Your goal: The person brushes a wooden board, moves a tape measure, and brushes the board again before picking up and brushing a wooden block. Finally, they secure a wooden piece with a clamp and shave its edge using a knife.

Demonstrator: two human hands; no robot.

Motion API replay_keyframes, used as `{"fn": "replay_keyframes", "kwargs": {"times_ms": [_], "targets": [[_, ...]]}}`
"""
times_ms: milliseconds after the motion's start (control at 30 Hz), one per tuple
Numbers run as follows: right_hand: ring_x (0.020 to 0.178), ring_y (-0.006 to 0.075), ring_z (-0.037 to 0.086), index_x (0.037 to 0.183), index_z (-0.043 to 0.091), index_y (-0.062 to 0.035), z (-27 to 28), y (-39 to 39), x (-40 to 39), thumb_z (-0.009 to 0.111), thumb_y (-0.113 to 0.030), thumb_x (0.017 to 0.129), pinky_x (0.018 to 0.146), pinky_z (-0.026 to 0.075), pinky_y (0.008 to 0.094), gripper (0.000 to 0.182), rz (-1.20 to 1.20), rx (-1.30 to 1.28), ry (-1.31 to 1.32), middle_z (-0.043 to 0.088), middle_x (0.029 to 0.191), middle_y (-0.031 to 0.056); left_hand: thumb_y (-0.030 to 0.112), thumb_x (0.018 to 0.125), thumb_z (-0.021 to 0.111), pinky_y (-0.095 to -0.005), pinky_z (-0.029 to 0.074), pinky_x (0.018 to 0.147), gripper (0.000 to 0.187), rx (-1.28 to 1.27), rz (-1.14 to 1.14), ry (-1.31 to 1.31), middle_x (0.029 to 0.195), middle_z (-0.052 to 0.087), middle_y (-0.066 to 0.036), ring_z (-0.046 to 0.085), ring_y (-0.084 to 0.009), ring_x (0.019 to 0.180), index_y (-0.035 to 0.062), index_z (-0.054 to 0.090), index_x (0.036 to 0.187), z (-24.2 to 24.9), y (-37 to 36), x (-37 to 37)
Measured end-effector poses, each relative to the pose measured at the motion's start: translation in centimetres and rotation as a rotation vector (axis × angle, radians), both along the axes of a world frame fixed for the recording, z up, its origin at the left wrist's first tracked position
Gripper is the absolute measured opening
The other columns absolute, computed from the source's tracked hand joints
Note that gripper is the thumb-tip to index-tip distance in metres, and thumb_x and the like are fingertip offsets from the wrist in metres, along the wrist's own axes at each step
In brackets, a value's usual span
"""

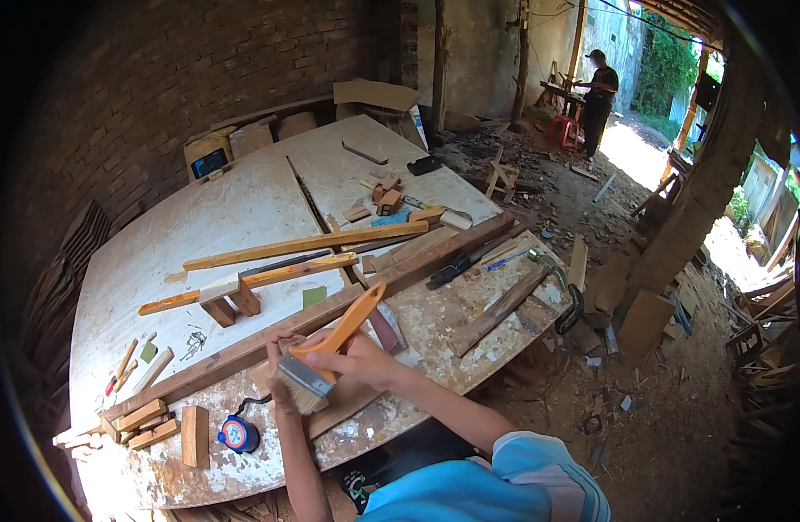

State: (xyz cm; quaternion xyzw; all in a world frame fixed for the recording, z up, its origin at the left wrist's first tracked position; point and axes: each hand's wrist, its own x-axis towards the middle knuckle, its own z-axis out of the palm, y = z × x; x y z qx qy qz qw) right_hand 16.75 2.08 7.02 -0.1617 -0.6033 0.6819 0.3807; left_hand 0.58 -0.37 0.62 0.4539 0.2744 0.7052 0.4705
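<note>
My right hand (365,361) is closed around the orange handle of a wide paintbrush (311,376), whose pale bristles point down and left over a flat wooden piece (352,402) at the near edge of the workbench. Partly hidden behind the brush head, my left hand (280,348) curls its fingers over the far edge of that piece, where it lies against a long dark beam (400,274) running diagonally across the bench.
The white-stained workbench (217,217) carries long slats (304,244), small wood blocks (194,435), a blue-and-red tape measure (237,432), loose nails (191,344) and a clamp (574,309) at its right edge. Another person (602,91) stands at the far back by a red stool (561,130). Scrap wood litters the dirt floor.
</note>
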Motion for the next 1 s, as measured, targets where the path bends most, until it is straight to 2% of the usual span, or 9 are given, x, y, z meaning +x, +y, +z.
{"fn": "replay_keyframes", "kwargs": {"times_ms": [167, 233, 333, 500, 533, 633, 667, 800, 1000], "targets": [[0.099, 0.0218, 0.06, 0.108, 0.06, -0.0074, 3.7, 0.7, 1.3, 0.064, -0.016, 0.079, 0.077, 0.051, 0.0317, 0.031, -0.484, 1.054, -0.046, 0.061, 0.107, 0.0081, 0.077, 0.078, 0.022, -0.0275, 0.047, 0.069, 0.079, -0.148, -0.203, -0.164, 0.093, 0.053, -0.004, 0.052, -0.0135, 0.078, 0.0108, 0.039, 0.116, 0.8, -0.7, -0.1], [0.099, 0.0219, 0.06, 0.111, 0.059, -0.0091, 3.6, 0.2, 0.9, 0.062, -0.016, 0.079, 0.077, 0.051, 0.0333, 0.033, -0.568, 1.386, -0.205, 0.061, 0.108, 0.0081, 0.068, 0.085, 0.021, -0.0234, 0.043, 0.057, 0.067, -0.26, 0.086, -0.285, 0.082, 0.052, -0.004, 0.05, -0.0146, 0.066, 0.0116, 0.044, 0.113, 3.1, -1.2, 1.9], [0.098, 0.0221, 0.06, 0.112, 0.058, -0.0106, -1.2, -2.2, 0.0, 0.059, -0.017, 0.079, 0.075, 0.051, 0.0331, 0.033, -0.363, 1.311, -0.29, 0.061, 0.107, 0.0081, 0.063, 0.088, 0.025, -0.0227, 0.041, 0.054, 0.06, -0.258, 0.245, -0.435, 0.08, 0.052, -0.005, 0.049, -0.0149, 0.065, 0.0117, 0.045, 0.111, 3.2, -0.6, 2.0], [0.1, 0.0244, 0.06, 0.109, 0.059, -0.01, 0.7, -2.4, 0.2, 0.061, -0.016, 0.076, 0.077, 0.051, 0.0338, 0.033, -0.337, 1.249, -0.197, 0.06, 0.109, 0.0083, 0.054, 0.092, 0.031, -0.0267, 0.045, 0.066, 0.05, -0.017, -0.194, -0.438, 0.084, 0.053, -0.009, 0.052, -0.0169, 0.076, 0.0109, 0.046, 0.11, -0.6, 0.6, -2.0], [0.1, 0.0255, 0.059, 0.109, 0.058, -0.009, 1.8, -2.2, 0.2, 0.061, -0.015, 0.075, 0.08, 0.051, 0.0356, 0.034, -0.428, 1.316, -0.117, 0.059, 0.11, 0.0083, 0.05, 0.093, 0.033, -0.0276, 0.046, 0.069, 0.044, -0.136, 0.206, -0.29, 0.087, 0.052, -0.009, 0.052, -0.0176, 0.078, 0.0115, 0.045, 0.11, 1.4, -0.4, 0.3], [0.101, 0.0269, 0.059, 0.11, 0.058, -0.0087, -0.1, -2.4, -0.5, 0.061, -0.015, 0.076, 0.082, 0.05, 0.0365, 0.035, -0.408, 1.293, -0.159, 0.059, 0.111, 0.0082, 0.045, 0.094, 0.034, -0.0269, 0.046, 0.068, 0.038, -0.018, 0.358, -0.082, 0.091, 0.052, -0.009, 0.052, -0.0178, 0.077, 0.0126, 0.045, 0.111, 0.2, 0.0, 0.7], [0.102, 0.0269, 0.058, 0.111, 0.057, -0.0084, -1.4, -2.7, -0.4, 0.06, -0.016, 0.076, 0.084, 0.049, 0.0366, 0.036, -0.431, 1.387, -0.193, 0.059, 0.112, 0.0081, 0.042, 0.095, 0.034, -0.028, 0.048, 0.063, 0.034, -0.114, 0.164, -0.406, 0.089, 0.05, -0.007, 0.053, -0.0169, 0.072, 0.014, 0.045, 0.111, 0.8, -0.3, 0.6], [0.095, 0.0238, 0.061, 0.108, 0.059, -0.0081, -1.3, -4.1, 1.8, 0.061, -0.015, 0.078, 0.081, 0.049, 0.0343, 0.031, -0.079, 1.086, -0.225, 0.062, 0.104, 0.0088, 0.043, 0.095, 0.032, -0.0261, 0.045, 0.043, 0.033, -0.048, 0.061, -0.317, 0.079, 0.045, -0.005, 0.048, -0.014, 0.055, 0.0154, 0.045, 0.109, 1.8, -0.7, -0.7], [0.097, 0.0258, 0.06, 0.108, 0.059, -0.0052, 2.2, -2.4, 1.8, 0.062, -0.014, 0.077, 0.083, 0.048, 0.0344, 0.032, -0.317, 1.124, -0.116, 0.062, 0.105, 0.0071, 0.034, 0.094, 0.036, -0.0237, 0.044, 0.066, 0.031, -0.029, 0.197, -0.02, 0.089, 0.05, -0.006, 0.051, -0.0125, 0.075, 0.0105, 0.044, 0.112, 2.3, -1.1, 1.1]]}}
